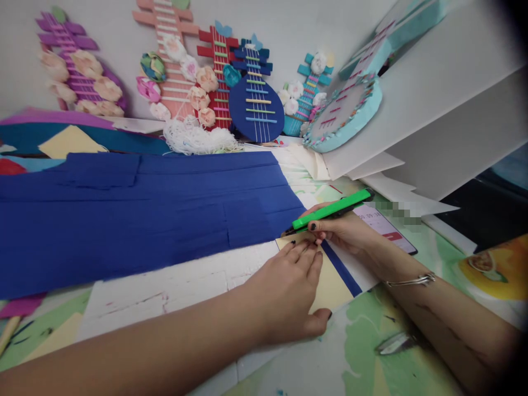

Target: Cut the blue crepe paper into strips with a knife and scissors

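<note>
My right hand (344, 231) grips a green utility knife (330, 209), its tip pointing left toward the edge of a large blue crepe paper sheet (165, 209). Flat on a cream-coloured card (330, 278) lies my left hand (284, 291), fingers stretched out toward the knife tip. A narrow dark blue strip (342, 270) runs along the card's right side. Under these lies a white board (165, 300) with scratch marks. My right fingertips hide part of the card's far end, so I cannot tell whether the blade touches it.
Lute-shaped crafts, including a blue one (256, 113), lean along the wall behind white yarn (198, 137). Large white boards (412, 104) stand at right. Nearby are a phone (406, 242), a metal tool (396, 342) and an orange-yellow package (499, 269).
</note>
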`<state>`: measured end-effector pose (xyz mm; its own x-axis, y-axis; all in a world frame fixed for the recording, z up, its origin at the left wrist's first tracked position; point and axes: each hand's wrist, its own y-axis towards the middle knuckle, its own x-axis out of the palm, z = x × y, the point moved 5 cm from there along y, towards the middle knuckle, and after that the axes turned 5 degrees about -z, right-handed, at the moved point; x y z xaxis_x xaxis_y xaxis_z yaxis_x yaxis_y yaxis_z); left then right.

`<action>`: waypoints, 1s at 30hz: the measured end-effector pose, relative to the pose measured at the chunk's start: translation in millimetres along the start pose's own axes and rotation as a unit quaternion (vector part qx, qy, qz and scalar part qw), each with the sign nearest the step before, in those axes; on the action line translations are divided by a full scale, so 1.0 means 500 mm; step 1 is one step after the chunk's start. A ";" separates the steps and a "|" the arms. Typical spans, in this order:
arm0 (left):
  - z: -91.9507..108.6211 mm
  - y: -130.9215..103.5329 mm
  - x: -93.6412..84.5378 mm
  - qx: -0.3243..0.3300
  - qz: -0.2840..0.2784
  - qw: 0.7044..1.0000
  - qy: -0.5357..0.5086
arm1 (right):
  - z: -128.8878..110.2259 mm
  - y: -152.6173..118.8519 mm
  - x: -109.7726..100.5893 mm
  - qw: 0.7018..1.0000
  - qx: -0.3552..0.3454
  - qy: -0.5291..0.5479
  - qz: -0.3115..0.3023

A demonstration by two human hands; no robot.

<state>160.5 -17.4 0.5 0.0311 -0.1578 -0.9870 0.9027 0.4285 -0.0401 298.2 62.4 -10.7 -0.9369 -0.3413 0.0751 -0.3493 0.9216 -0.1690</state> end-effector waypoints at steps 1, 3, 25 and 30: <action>0.000 0.000 0.000 -0.001 0.000 1.000 0.000 | 0.001 0.000 -0.003 1.000 0.002 0.001 0.001; 0.000 0.000 0.000 -0.001 -0.002 1.000 0.001 | 0.003 0.000 -0.010 1.000 0.004 0.000 0.007; 0.000 0.001 0.000 -0.004 -0.011 1.000 -0.004 | -0.001 -0.004 -0.012 1.000 -0.001 0.003 -0.007; 0.001 0.000 0.000 -0.002 -0.005 1.000 0.003 | -0.001 -0.005 -0.017 1.000 -0.009 0.001 0.001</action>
<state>160.7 -17.8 0.8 0.0192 -0.1561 -0.9876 0.9016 0.4297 -0.0503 307.1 63.3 -10.2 -0.9378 -0.3385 0.0771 -0.3466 0.9256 -0.1521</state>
